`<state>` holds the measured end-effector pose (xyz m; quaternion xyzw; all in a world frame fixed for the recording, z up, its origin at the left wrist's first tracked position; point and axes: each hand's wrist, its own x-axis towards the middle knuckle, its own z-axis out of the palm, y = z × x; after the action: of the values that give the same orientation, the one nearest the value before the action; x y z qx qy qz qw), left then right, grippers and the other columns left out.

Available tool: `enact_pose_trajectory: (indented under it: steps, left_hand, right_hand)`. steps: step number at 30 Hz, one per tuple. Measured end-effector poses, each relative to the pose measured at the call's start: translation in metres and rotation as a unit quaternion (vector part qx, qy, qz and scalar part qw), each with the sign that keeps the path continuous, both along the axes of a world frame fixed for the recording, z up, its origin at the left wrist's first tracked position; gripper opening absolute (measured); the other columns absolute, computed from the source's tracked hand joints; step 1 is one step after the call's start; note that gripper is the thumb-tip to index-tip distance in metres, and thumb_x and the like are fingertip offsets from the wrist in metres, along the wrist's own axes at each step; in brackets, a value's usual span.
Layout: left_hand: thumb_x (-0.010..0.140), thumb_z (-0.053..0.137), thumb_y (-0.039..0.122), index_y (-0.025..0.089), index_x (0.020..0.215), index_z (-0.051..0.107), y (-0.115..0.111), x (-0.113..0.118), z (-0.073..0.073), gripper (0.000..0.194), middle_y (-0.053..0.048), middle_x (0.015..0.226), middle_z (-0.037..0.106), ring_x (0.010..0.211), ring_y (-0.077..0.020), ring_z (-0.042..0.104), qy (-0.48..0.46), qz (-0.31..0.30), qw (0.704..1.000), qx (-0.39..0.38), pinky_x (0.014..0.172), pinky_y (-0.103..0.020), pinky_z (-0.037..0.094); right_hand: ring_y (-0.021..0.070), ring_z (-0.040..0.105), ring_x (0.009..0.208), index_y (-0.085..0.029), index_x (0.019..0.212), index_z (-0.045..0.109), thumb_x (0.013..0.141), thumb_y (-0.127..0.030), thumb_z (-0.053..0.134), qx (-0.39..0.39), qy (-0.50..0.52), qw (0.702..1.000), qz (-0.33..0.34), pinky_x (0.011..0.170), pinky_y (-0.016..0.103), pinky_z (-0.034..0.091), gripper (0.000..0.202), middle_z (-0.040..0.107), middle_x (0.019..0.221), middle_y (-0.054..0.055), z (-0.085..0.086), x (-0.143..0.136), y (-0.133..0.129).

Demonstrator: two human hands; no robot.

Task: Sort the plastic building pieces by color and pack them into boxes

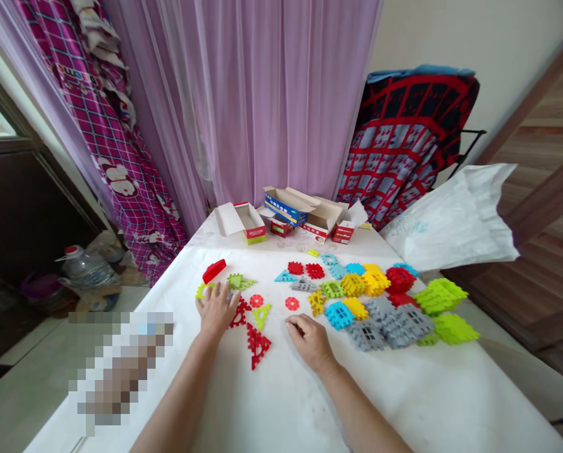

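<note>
My left hand [218, 308] reaches over the pieces at the left with its fingers spread; a grey piece shows partly under the fingertips. Beside it lie a green triangle [238, 281], a red triangle [240, 313] and a long red piece [214, 270]. My right hand [311, 340] rests on the table with curled fingers, just below a red round piece [292, 304]; whether it holds anything is hidden. Between the hands are another red round piece [256, 301], a yellow-green triangle [261, 316] and a larger red triangle [257, 346].
Stacks of grey [368, 335], blue [340, 314], yellow [375, 280] and green [440, 296] pieces fill the right side of the white table [272, 415]. Open boxes [285, 207] stand at the back. A white bag [455, 217] is at the right edge.
</note>
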<state>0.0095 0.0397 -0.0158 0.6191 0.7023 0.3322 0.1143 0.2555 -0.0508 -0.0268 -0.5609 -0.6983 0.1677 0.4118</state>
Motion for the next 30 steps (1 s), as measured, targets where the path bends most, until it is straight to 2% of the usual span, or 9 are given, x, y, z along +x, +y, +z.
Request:
enact_pose_trajectory:
  steps: [7,11,14,18,22,25,28,30]
  left_hand:
    - [0.086,0.056,0.049,0.031,0.122,0.065,-0.01,0.028,-0.005,0.042,-0.007,0.139,0.059,0.137,-0.0312,0.042,0.067,-0.128,0.989,-0.009,0.116,-0.06,0.02]
    - [0.091,0.048,0.045,0.029,0.118,0.067,-0.017,0.032,-0.003,0.036,-0.004,0.132,0.064,0.126,-0.0225,0.055,0.067,-0.193,0.979,0.011,0.113,-0.044,0.037]
    - [0.094,0.041,0.044,0.025,0.121,0.065,-0.015,0.024,-0.002,0.041,-0.007,0.135,0.061,0.125,-0.0214,0.056,0.062,-0.181,0.981,0.028,0.11,-0.041,0.041]
    - [0.087,0.052,0.046,0.021,0.128,0.06,-0.008,0.017,-0.003,0.048,-0.013,0.144,0.053,0.135,-0.0285,0.046,0.067,-0.139,0.988,0.026,0.114,-0.05,0.034]
    - [0.082,0.058,0.045,0.027,0.117,0.067,-0.002,0.026,-0.006,0.04,-0.008,0.14,0.058,0.134,-0.0292,0.048,0.068,-0.148,0.987,0.001,0.114,-0.055,0.029]
    - [0.085,0.053,0.042,0.029,0.109,0.07,0.0,0.029,-0.005,0.032,-0.004,0.13,0.065,0.128,-0.0255,0.053,0.056,-0.168,0.984,-0.008,0.113,-0.052,0.033]
    - [0.089,0.044,0.039,0.025,0.112,0.069,-0.002,0.023,-0.005,0.037,-0.006,0.125,0.068,0.119,-0.0212,0.061,0.035,-0.167,0.985,-0.004,0.107,-0.043,0.043]
    - [0.088,0.044,0.037,0.024,0.111,0.069,-0.005,0.019,-0.004,0.037,-0.007,0.121,0.07,0.114,-0.0203,0.063,0.022,-0.167,0.986,0.002,0.103,-0.039,0.047]
  right_hand:
    - [0.018,0.067,0.08,-0.023,0.086,0.071,0.088,-0.026,0.048,0.0,0.042,0.999,0.007,0.075,0.027,0.051,0.024,0.073,0.084,0.006,0.001,0.0,0.002]
    - [0.0176,0.067,0.078,-0.021,0.085,0.071,0.088,-0.027,0.049,0.004,0.066,0.998,0.009,0.074,0.026,0.05,0.023,0.073,0.084,0.006,0.003,0.001,0.005]
    - [0.017,0.067,0.077,-0.022,0.084,0.072,0.087,-0.025,0.05,-0.005,0.065,0.998,0.006,0.073,0.025,0.05,0.022,0.074,0.083,0.005,0.004,0.001,0.006]
    - [0.0171,0.067,0.079,-0.022,0.084,0.072,0.086,-0.023,0.052,-0.011,0.063,0.998,0.002,0.074,0.025,0.05,0.021,0.074,0.084,0.005,0.006,-0.001,0.004]
    - [0.0178,0.068,0.081,-0.022,0.083,0.072,0.087,-0.022,0.051,-0.007,0.075,0.997,-0.004,0.076,0.026,0.05,0.021,0.075,0.085,0.005,0.006,-0.002,0.001]
    - [0.0178,0.067,0.078,-0.022,0.083,0.072,0.087,-0.022,0.051,-0.009,0.076,0.997,-0.007,0.074,0.026,0.049,0.022,0.074,0.083,0.006,0.006,-0.002,0.0]
    - [0.0177,0.067,0.077,-0.021,0.083,0.072,0.087,-0.023,0.051,-0.014,0.083,0.996,-0.015,0.073,0.026,0.049,0.022,0.074,0.084,0.006,0.007,-0.002,-0.001]
    - [0.0176,0.068,0.078,-0.022,0.084,0.072,0.087,-0.024,0.051,-0.018,0.085,0.996,-0.018,0.073,0.026,0.049,0.022,0.074,0.084,0.005,0.007,-0.002,-0.001]
